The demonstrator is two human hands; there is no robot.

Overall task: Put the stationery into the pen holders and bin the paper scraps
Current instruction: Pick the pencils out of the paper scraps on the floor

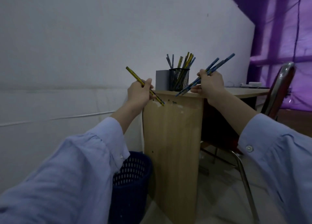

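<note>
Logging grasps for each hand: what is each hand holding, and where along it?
Left hand grips one yellow pencil near mid-shaft; right hand grips a bundle of blue pencils around their middles.

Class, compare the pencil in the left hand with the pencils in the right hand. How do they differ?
The left hand grips a single yellow pencil; the right hand grips several blue pencils. The yellow pencil slants up to the left, the blue pencils up to the right. Both are held near the black mesh holder on the desk.
</note>
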